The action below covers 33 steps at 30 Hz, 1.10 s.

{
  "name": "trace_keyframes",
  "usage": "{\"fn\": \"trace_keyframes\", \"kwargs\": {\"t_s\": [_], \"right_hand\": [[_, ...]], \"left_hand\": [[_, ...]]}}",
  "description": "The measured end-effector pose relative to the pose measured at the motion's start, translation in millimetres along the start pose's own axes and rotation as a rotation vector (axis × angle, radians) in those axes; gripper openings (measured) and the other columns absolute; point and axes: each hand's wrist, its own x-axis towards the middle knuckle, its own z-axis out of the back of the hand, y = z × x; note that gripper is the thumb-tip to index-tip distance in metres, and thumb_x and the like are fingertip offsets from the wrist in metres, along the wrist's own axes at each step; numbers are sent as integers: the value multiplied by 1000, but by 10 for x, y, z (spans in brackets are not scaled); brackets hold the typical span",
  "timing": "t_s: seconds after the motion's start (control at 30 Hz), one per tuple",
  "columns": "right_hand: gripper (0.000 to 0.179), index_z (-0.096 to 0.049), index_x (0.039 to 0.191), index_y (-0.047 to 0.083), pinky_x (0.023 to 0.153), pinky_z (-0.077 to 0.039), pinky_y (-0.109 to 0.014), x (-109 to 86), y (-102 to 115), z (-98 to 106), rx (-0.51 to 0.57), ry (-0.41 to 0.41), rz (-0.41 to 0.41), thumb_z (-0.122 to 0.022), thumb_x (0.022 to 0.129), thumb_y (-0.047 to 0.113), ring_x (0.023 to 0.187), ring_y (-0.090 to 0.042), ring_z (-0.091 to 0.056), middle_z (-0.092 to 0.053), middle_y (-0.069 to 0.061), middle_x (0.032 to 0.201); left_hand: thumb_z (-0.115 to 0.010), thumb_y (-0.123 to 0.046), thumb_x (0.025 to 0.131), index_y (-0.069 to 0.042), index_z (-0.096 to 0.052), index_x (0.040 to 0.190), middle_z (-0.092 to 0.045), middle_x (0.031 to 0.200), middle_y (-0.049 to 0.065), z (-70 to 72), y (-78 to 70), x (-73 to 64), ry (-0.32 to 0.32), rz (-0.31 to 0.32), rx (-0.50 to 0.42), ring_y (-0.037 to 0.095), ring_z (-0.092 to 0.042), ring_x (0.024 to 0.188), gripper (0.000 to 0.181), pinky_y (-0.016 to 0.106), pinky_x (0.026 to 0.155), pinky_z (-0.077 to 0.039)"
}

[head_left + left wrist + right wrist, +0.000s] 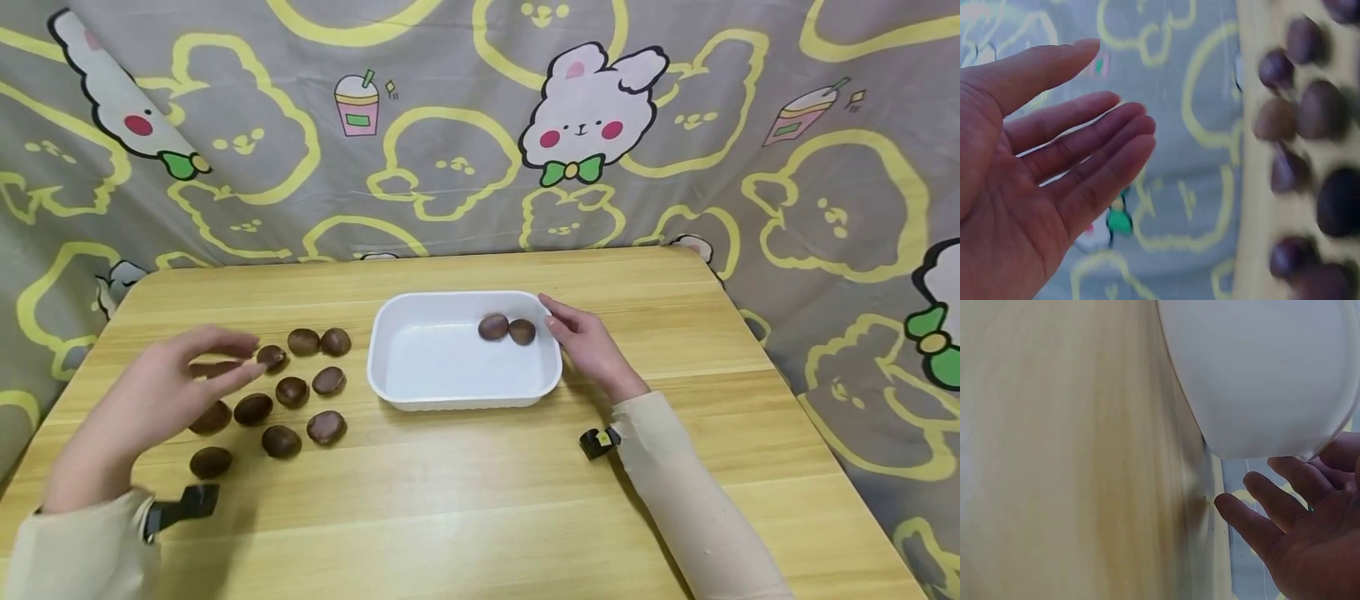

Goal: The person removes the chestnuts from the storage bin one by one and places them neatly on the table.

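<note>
My left hand [168, 383] hovers over the left side of several brown chestnuts [292, 392] on the table. In the left wrist view the palm and spread fingers of this hand [1054, 162] hold nothing, and the chestnuts [1322, 109] lie blurred off to the right. A white plastic tray [420, 400] stands mid-table with two chestnuts [493, 327] in its far right corner. My right hand [588, 346] holds the tray's right end, its thumb at the rim. The right wrist view shows fingers [1275, 500] outside the tray's wall [1260, 381].
The wooden table [480, 508] ends at a grey curtain [450, 83] with cartoon prints along its back edge. A black wrist camera [600, 442] sits by the right sleeve, another [197, 502] by the left.
</note>
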Motion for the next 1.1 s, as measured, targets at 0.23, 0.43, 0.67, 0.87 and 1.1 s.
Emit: {"fn": "trace_keyframes", "kwargs": {"t_s": [0.23,0.43,0.67,0.87,1.1], "right_hand": [[43,-44,148,10,109,-34,-38,8,-31,-2,5,-3,7,-48,106,20,136,-24,-39,-42,-9,149],[43,-45,147,10,109,-35,-38,2,-34,-3,3,-6,18,-48,106,20,135,-25,-40,-44,-10,148],[43,-45,147,10,108,-36,-38,7,-9,-19,-4,-5,13,-49,105,20,134,-24,-42,-44,-9,148],[43,-45,147,10,108,-35,-38,6,-12,-14,-16,-10,8,-49,105,20,135,-26,-42,-43,-10,148],[43,-45,147,11,109,-35,-39,1,-16,-16,-14,-12,2,-49,105,20,135,-26,-41,-42,-9,149]], "left_hand": [[-66,-40,95,-14,-65,126,-63,124,11,-36,-552,580,134,-113,-81,31,-66,103,41,50,87,-50],[-74,-24,91,-7,-68,120,-66,118,9,-338,-951,1066,248,-239,-102,28,-62,110,34,44,95,-48],[-77,-12,86,1,-66,120,-65,118,14,-760,-1428,1462,384,-354,71,27,-60,111,39,39,96,-47],[-79,-14,82,-2,-70,88,-63,80,4,-1109,-1694,1662,488,-354,229,17,-57,77,16,29,73,-48],[-77,-16,83,-10,-52,70,-47,68,0,-1360,-1841,1762,579,-177,328,16,-45,65,29,28,60,-40]]}}
